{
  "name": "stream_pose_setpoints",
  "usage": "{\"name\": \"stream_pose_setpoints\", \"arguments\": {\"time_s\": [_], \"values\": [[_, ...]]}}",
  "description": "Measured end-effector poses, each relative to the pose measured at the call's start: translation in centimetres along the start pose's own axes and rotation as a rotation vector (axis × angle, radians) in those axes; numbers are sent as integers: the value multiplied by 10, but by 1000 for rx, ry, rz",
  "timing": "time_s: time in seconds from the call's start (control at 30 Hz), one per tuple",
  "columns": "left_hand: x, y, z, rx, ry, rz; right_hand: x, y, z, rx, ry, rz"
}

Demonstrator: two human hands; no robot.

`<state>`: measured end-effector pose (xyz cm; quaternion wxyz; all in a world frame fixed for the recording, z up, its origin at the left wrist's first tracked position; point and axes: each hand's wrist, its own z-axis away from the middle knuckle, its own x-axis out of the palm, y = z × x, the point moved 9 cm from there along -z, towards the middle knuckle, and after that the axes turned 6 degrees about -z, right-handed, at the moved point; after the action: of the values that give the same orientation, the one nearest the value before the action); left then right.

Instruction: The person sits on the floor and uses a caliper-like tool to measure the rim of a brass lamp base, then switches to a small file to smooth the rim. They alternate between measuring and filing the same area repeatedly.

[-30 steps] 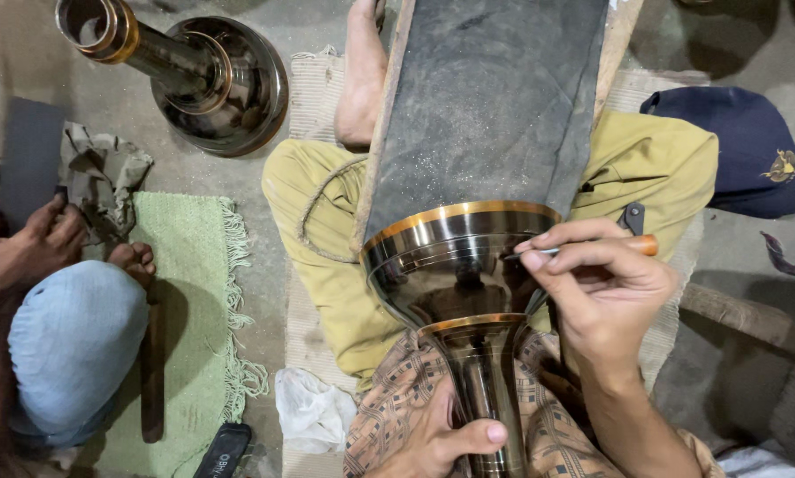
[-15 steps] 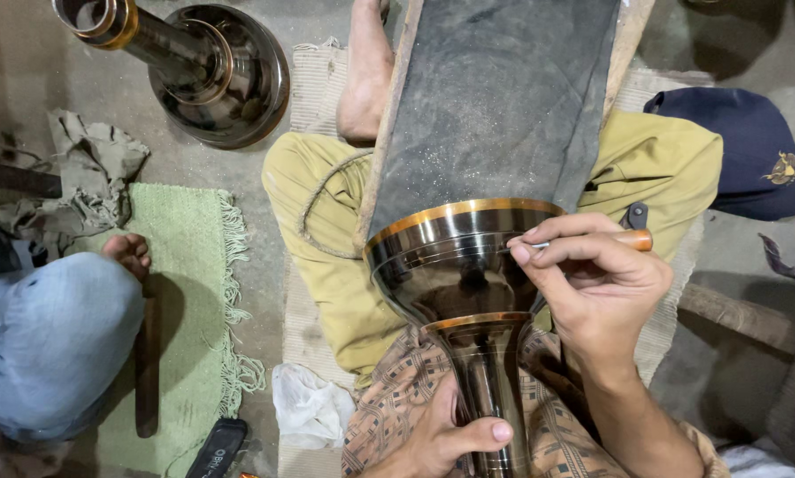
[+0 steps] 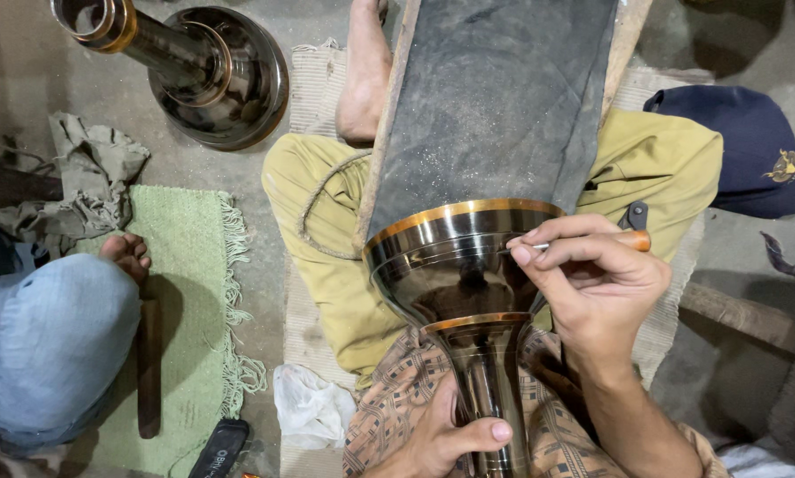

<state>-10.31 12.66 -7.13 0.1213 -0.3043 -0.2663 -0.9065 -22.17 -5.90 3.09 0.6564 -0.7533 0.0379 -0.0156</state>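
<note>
Head view, looking down at the lap. A dark polished metal vase (image 3: 464,274) with brass-coloured bands lies along the person's legs, its wide flared mouth pointing away from the body and its narrow stem running back toward the bottom edge of the frame. The mouth rests against the lower end of a dark padded board (image 3: 495,106) that slopes up and away over the knees.

Right hand (image 3: 592,283): sits at the right side of the vase's wide part, fingers pinched closed around a thin tool with a wooden handle (image 3: 632,241). The metal tip points left and meets the vase wall just under the upper brass band. The handle end sticks out to the right past the knuckles.

Left hand (image 3: 441,438): low in frame, wrapped around the narrow stem from the left side, thumb lying across the front of the stem. Grip is closed on the vase.

So the vase lies between the two hands: left hand at the stem, right hand higher up at the bowl.

Surroundings: a second, similar vase (image 3: 194,62) stands on the concrete floor at upper left. A green mat (image 3: 194,292) lies left of the person's legs; another person's knee in blue trousers (image 3: 43,345) and a bare foot (image 3: 127,252) are on it. A dark blue cap (image 3: 751,150) lies at right.
</note>
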Motion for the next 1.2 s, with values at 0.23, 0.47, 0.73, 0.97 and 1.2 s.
{"name": "stream_pose_setpoints", "arguments": {"time_s": [0.23,0.47,0.73,0.97,1.2], "values": [[2,2,-1,9,0,0,0,-2,2,-8,14,55],[1,-3,-1,-64,41,8,0,-2,-2,-24,-35,22],[2,2,0,-19,25,-2,-1,0,1,-3,9,55],[3,4,2,-6,11,10,-1,-2,2,-37,-45,5],[6,10,4,-9,1,-23,-3,1,4,-48,-5,52]]}}
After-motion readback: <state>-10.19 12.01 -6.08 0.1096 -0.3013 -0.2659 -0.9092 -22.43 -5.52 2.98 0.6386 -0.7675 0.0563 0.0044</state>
